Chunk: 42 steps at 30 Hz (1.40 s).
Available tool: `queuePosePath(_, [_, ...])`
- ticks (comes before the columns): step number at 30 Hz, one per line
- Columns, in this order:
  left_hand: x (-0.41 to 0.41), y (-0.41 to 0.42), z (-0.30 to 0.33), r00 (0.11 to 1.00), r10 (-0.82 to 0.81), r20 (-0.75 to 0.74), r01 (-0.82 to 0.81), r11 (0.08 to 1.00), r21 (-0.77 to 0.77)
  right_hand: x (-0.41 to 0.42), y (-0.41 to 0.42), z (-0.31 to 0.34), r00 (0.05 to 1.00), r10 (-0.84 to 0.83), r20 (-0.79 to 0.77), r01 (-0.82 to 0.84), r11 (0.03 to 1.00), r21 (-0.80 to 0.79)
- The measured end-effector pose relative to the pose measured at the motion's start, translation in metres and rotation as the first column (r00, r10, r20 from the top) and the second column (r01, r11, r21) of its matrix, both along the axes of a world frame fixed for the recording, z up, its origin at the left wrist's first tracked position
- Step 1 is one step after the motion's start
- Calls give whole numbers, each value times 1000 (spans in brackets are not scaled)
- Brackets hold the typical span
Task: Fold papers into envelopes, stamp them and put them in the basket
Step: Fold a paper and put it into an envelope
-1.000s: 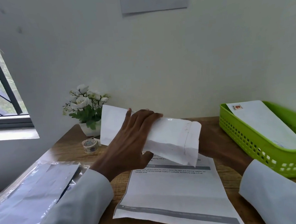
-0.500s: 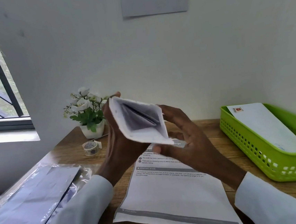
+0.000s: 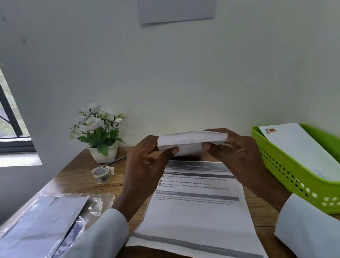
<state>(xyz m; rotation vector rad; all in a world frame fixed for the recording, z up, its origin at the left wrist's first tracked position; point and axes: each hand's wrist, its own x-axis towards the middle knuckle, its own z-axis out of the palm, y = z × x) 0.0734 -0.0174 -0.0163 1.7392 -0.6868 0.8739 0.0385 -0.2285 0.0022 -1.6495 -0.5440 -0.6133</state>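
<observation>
One envelope point(image 3: 306, 153) is lying stamped in the basket point(image 3: 294, 181). Both hands, left point(image 3: 147, 164) and right point(image 3: 236, 153), are pinching another folded paper point(image 3: 191, 140), not stamped yet.

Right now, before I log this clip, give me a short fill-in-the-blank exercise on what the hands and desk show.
1. Both hands, left and right, hold a folded white ____ above the printed sheet.
2. The stamped envelope lies in the ____ basket.
3. The roll of tape sits in front of a white pot of ____.
4. The pen lies between the pot and the ____ hand.

Missing words: paper; green; flowers; left
</observation>
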Motion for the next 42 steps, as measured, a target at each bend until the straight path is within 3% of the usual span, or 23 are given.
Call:
queuePosePath(4, [-8,0,7,999,0,52,-1,1000,10,-4,2,6,998,-15,64,9,995,95])
queuePosePath(10, [-23,-10,9,993,-119,16,120,978,-173,0,6,-1,998,-10,-65,19,991,133])
queuePosePath(14, [-21,-10,9,992,15,125,-9,999,-45,2,3,-1,999,-52,5,49,972,228])
queuePosePath(17, [-18,-7,9,972,68,225,-84,994,63,3,3,-3,991,-75,114,56,986,159])
queuePosePath(21, [-18,-7,10,965,93,245,-119,989,91,3,4,-4,975,-33,219,33,999,3])
queuePosePath(34, [-17,-7,9,971,117,210,-134,989,69,0,2,2,993,-116,37,116,993,-11])
queuePosePath(38, [-17,-6,8,966,181,185,-197,978,72,3,0,-2,943,-241,230,290,934,-210])
queuePosePath(42, [-19,-8,7,928,189,321,-267,939,219,-2,12,-8,813,-248,526,490,780,-390])
